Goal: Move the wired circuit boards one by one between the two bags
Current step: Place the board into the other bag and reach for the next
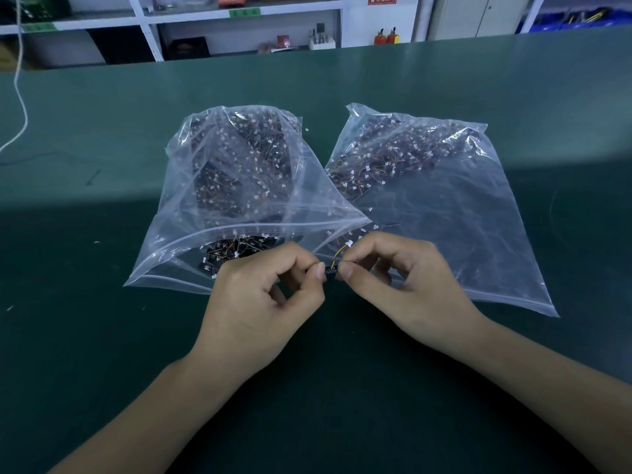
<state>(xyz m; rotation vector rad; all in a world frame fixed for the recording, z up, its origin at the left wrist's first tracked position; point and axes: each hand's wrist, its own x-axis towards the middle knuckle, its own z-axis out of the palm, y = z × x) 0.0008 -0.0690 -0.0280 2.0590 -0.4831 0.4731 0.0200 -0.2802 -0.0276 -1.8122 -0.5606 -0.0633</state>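
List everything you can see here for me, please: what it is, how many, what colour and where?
left bag: one, clear plastic, left of centre on the table, mouth open toward the person, packed with dark wired boards
right bag: one, clear plastic, right of centre, its boards heaped at the far end
held circuit board: one, dark with yellow and orange wires and a white plug, between the two bag mouths
table: one, dark green
white cable: one, far left on the table
shelves: white, behind the table
left hand: pinches the board's left end
right hand: pinches its right end
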